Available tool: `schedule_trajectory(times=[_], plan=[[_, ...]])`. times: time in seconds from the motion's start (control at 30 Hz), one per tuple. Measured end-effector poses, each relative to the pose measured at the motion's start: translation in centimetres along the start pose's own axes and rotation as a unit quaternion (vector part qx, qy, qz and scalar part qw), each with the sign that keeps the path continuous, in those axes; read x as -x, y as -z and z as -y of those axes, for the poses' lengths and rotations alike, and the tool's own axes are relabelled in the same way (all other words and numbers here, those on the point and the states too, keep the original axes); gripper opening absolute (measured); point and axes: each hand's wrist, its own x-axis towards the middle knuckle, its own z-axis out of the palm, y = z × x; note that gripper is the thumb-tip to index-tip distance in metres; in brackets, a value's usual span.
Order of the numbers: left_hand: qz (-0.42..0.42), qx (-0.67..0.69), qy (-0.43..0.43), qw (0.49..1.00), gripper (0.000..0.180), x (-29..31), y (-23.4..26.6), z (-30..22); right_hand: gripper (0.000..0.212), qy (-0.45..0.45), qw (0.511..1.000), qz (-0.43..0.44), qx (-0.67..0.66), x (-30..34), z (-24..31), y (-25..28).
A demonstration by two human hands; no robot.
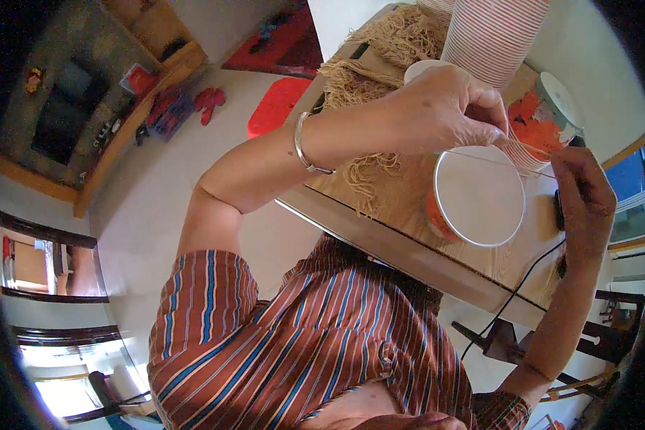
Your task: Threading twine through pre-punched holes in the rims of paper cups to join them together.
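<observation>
A thin tan string (pixel 527 163) is drawn between my two hands above a paper tub. My left hand (pixel 451 107), with a bangle at its wrist, pinches one part of it. My right hand (pixel 584 183) closes its fingertips on the string on the other side. Directly beneath stands the paper tub (pixel 480 197), with a white top and an orange-red side, on the wooden table (pixel 401 208). Bundles of tan string (pixel 401 36) lie along the table's left side, with loose strands near my left forearm.
Tall stacks of paper tubs (pixel 494 36) stand at the back, beside another orange-and-white tub (pixel 534 122). A black cable (pixel 512 290) hangs over the near table edge. A red stool (pixel 283 104) stands on the floor left of the table.
</observation>
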Motion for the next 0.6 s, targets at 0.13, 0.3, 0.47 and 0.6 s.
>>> schedule_trajectory(times=[0.13,0.3,0.47,0.6], plan=[[0.008,0.011,-0.002,1.000,0.012,-1.2,-0.8,-1.2,0.007,-0.056,0.998,-0.038,0.016,0.4,0.3,1.8],[0.012,-0.046,-0.087,0.995,0.013,-2.3,-1.9,-0.8,0.020,-0.062,0.986,0.093,0.123,1.4,-1.7,1.1],[0.059,-0.100,-0.013,0.993,0.014,-1.9,-2.6,-0.3,0.040,-0.112,0.991,0.068,0.030,2.3,-1.7,-2.2],[0.076,-0.132,-0.036,0.988,0.012,-1.8,-3.1,0.5,0.055,-0.199,0.945,0.098,-0.240,1.9,-0.6,-4.9]])
